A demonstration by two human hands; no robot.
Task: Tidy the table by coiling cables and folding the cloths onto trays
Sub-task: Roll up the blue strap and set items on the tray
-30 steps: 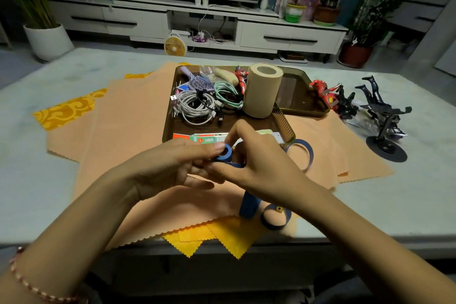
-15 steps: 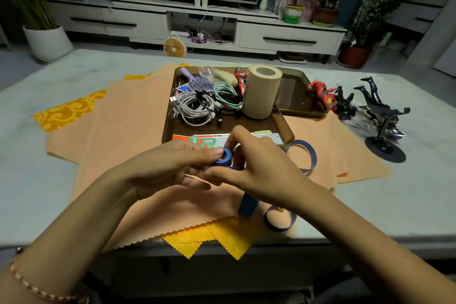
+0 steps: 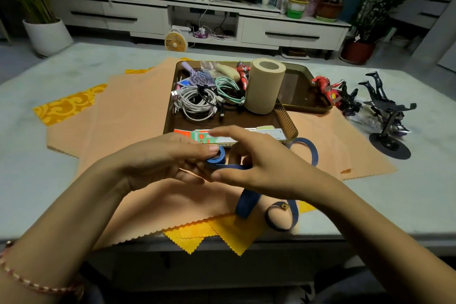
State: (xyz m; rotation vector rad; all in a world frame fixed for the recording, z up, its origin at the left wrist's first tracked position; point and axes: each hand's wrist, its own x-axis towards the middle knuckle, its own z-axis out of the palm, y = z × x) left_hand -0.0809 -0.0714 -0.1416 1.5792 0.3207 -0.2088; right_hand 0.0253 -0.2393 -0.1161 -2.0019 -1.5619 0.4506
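1. At the 6 o'clock side of the pale marble table point(image 3: 29, 180), the left hand point(image 3: 158, 158) and the right hand point(image 3: 266, 170) meet over a long flat blue fabric strap point(image 3: 246, 202).
2. The left hand's thumb and fingertips close narrowly on the strap's rolled end point(image 3: 217, 157), a small tight coil held just above the cloths.
3. The right hand's thumb and curled fingers hold the flat run of strap at 3 o'clock of that roll. Its index finger reaches forward and is blurred.
4. The loose strap drops from under the right hand toward 6 o'clock and curls into a loop near the table edge. Another loop lies at 2 o'clock of the right hand.
5. Overlapping orange cloths with zigzag edges point(image 3: 118, 126) cover the table's middle. Yellow patterned cloths point(image 3: 64, 106) show at 9 o'clock and overhang the edge at 6 o'clock.
6. At 12 o'clock of the hands, a brown metal tray with ribbed walls point(image 3: 169, 111) sits on the cloths. It holds a coiled white cable point(image 3: 197, 103), a coiled mint-green cable point(image 3: 229, 90), a purple hairbrush point(image 3: 201, 76) and an upright beige paper roll point(image 3: 265, 86).
7. A second dark tray point(image 3: 306, 96) lies at 2 o'clock of the first. Red and black toy figures point(image 3: 328, 89) and a black stand point(image 3: 389, 148) lie at 3 o'clock of it.
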